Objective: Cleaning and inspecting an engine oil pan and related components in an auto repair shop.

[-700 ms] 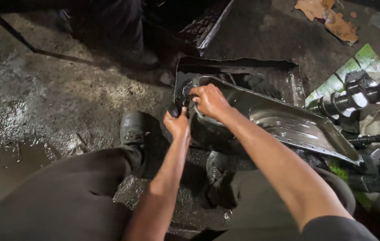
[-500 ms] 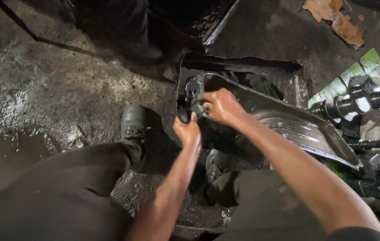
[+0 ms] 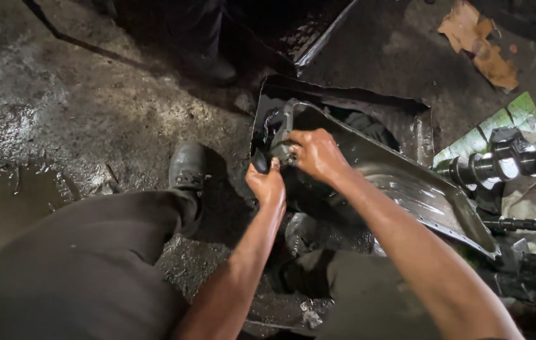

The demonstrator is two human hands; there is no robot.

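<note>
Down on the wet, oily floor (image 3: pixel 79 119) sits a long metal oil pan (image 3: pixel 406 189), tilted, its near-left end resting over a dark square tray (image 3: pixel 419 126); the pan's hollow gleams with an oily film, and what else lies inside the tray is too dark to tell. At the pan's left end both hands meet. The right hand (image 3: pixel 315 154) comes over the rim, fingers curled tight around a small grimy metal part (image 3: pixel 280 151) at the pan's corner. The left hand (image 3: pixel 267 184) is just below it, fingers pressed together on a small dark piece (image 3: pixel 259 162), touching the same corner. Against half a second back, the left hand sits a touch lower and nearer, the right hand has slid slightly right along the rim, and the pan itself has not shifted. The pan looks dull grey, blackened with grease along its flange. Far right lies a steel crankshaft (image 3: pixel 507 160) on green and white sheeting (image 3: pixel 501 123). A black shoe (image 3: pixel 187 167) stands left of the hands
</note>
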